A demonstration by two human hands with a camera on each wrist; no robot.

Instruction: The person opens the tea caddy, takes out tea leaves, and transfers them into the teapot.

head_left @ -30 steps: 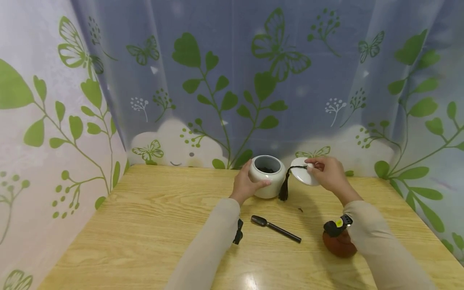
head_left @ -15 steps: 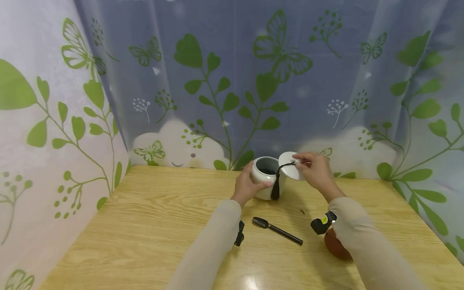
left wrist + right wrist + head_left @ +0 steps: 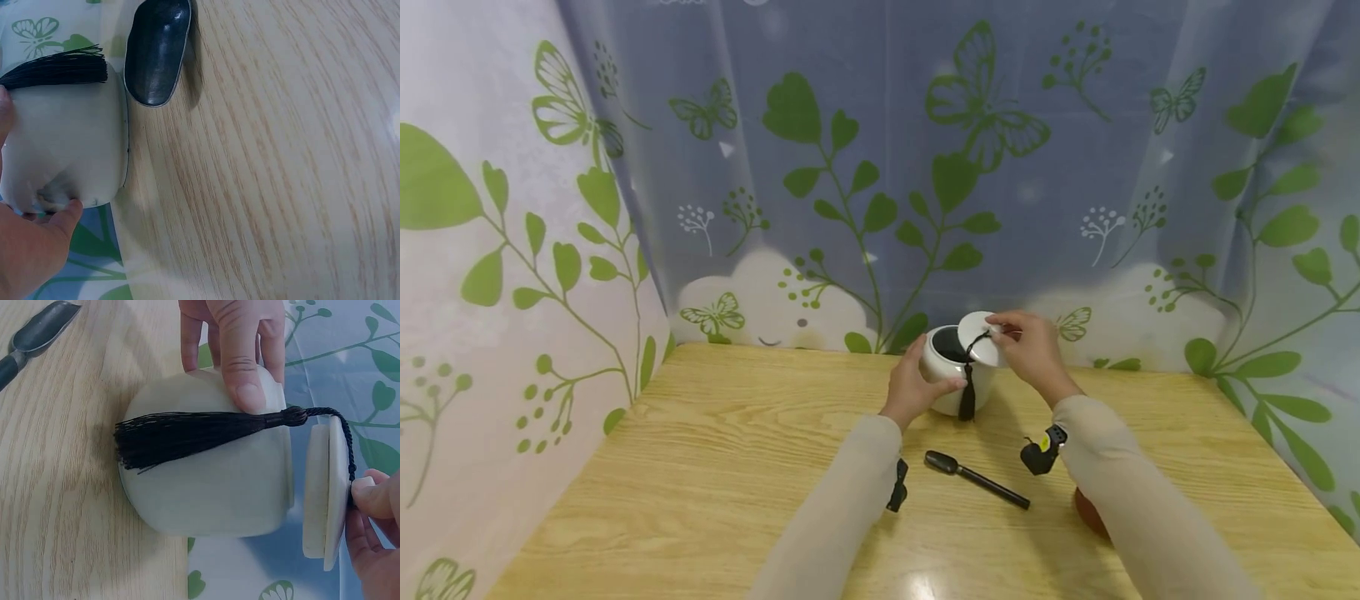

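A white ceramic jar [image 3: 947,406] stands upright at the back of the table. My left hand [image 3: 912,390] grips its left side, thumb across the front. With my right hand [image 3: 1030,352] I pinch the knob of the round white lid [image 3: 973,328], which is tilted over the right part of the jar's mouth. In the right wrist view a narrow gap shows between the lid [image 3: 317,494] and the jar's rim [image 3: 289,469]. A black tassel [image 3: 967,395], corded to the knob, hangs down the front of the jar. The jar's contents are mostly hidden in shadow.
A dark scoop [image 3: 977,481] lies on the wooden table [image 3: 715,467] in front of the jar. The rounded reddish-brown object [image 3: 1088,513] at the right is partly covered by my right sleeve. A patterned curtain [image 3: 880,167] hangs right behind the table.
My right hand has brought the lid leftward from beside the jar to over its mouth, and the tassel has swung along to the jar's front. The left hand keeps its grip.
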